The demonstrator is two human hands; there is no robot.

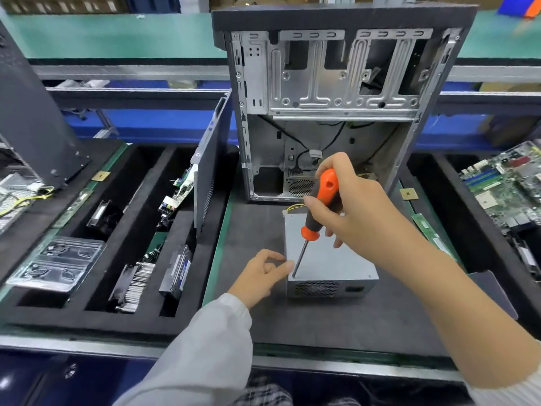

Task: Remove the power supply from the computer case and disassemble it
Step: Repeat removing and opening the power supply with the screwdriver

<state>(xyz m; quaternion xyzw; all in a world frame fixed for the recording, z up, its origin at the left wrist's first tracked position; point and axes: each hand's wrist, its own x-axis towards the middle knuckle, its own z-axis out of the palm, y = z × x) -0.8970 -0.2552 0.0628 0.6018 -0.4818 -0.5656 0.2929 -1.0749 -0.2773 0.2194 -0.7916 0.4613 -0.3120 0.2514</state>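
Power supply (330,259) lies on the dark mat at lower centre, out of the computer case (328,112) above it. Left hand (260,273) touches its left edge with straight fingers; right hand (348,206) grips an orange screwdriver (317,212), tip on its near-left corner.
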